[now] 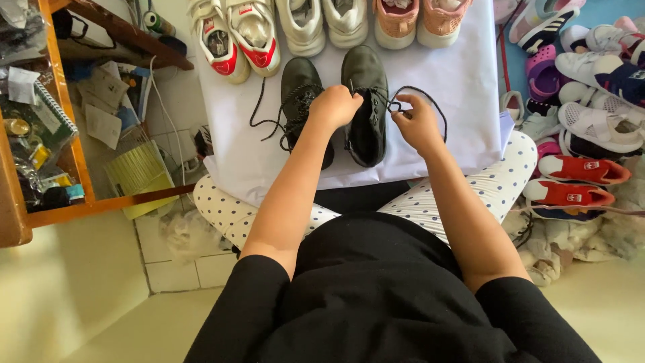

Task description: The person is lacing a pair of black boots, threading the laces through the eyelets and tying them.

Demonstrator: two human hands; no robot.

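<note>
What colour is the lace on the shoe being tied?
Black, matching the black leather shoe; the thin shoelace shows best in the head view.

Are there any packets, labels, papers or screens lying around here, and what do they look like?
No screens.
Paper sheets: on the floor at left, pale, printed, scattered.
Yellow-green booklet: left floor, flat, ribbed.
Shoe tags: inside the white and red shoes, top left, small and dark.
Shiny packets: wooden shelf, far left, crumpled.

White sheet [463, 87] bare right of the black shoes [366, 101]: passable. Shoe row [302, 23] blocks the far edge, shoe pile [584, 114] crowds the right, wooden shelf [60, 134] walls the left.
</note>
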